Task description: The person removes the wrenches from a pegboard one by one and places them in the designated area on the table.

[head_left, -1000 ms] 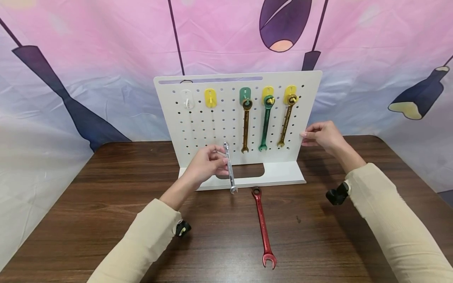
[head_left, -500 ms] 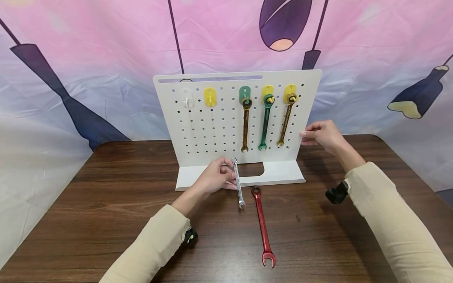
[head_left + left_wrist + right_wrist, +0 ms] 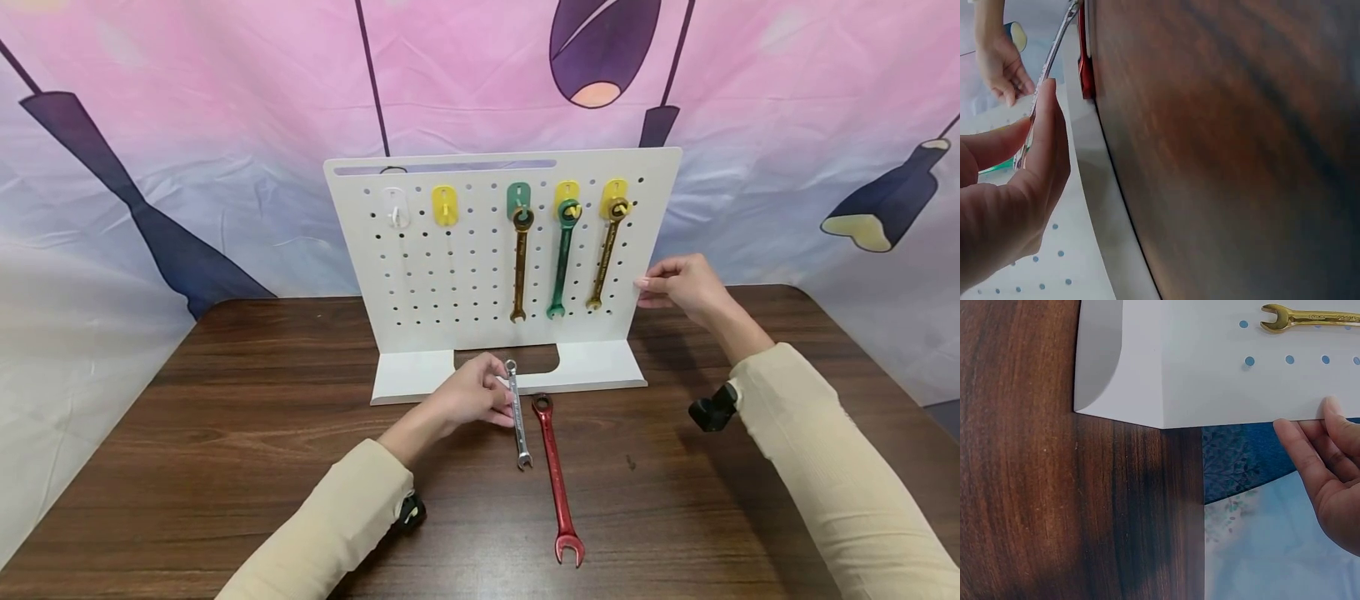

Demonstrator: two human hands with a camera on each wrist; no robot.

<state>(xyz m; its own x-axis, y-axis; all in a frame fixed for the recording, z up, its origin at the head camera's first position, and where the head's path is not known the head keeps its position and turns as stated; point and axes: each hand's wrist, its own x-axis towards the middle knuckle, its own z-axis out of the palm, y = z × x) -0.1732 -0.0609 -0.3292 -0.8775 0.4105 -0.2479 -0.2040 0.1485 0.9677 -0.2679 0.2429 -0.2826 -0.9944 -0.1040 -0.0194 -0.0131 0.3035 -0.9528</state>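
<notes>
Between thumb and fingers my left hand (image 3: 474, 393) pinches a small silver combination wrench (image 3: 518, 425), its open end pointing toward me. In the left wrist view the silver wrench (image 3: 1051, 59) slants up from the fingertips. Just right of it a larger red ratcheting wrench (image 3: 556, 483) lies on the table. My right hand (image 3: 686, 287) pinches the right edge of a white pegboard (image 3: 435, 287); in the right wrist view its thumb is on the front face, the fingers at and behind the edge. A brown-gold wrench (image 3: 521, 267), a green wrench (image 3: 562, 265) and a gold wrench (image 3: 604, 258) hang on the board.
A white hook (image 3: 396, 208) and a yellow hook (image 3: 445, 206) on the board's left side bear nothing. The board's foot (image 3: 412, 375) stands on the dark wooden table (image 3: 247, 417). Behind it hangs a printed cloth (image 3: 247, 167).
My left hand has carried the silver wrench down, toward me and to the right, from before the board to beside the red wrench. My right hand has stayed on the board's edge.
</notes>
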